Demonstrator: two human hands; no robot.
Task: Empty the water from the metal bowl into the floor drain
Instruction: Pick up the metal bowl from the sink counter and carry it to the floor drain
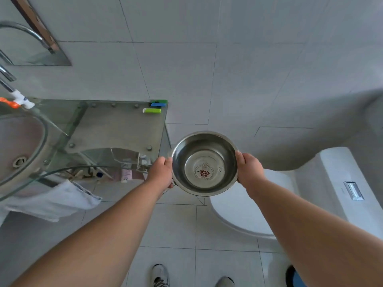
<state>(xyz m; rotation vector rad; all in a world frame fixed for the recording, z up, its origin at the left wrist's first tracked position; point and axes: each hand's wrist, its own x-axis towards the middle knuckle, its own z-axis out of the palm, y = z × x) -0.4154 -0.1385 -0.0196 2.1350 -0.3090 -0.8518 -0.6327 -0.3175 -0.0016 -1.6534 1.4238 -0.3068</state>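
A round metal bowl (204, 162) with a red heart-shaped emblem on its bottom is held level in front of me, above the tiled floor. My left hand (161, 172) grips its left rim and my right hand (249, 169) grips its right rim. The inside looks shiny; I cannot tell how much water it holds. No floor drain shows in this view.
A glass washstand (122, 129) with a basin (20, 150) and tap stands at the left, a white towel (53, 201) hanging below it. A white toilet (290, 195) sits at the right. Tiled wall ahead; my shoes (161, 275) stand on the floor tiles.
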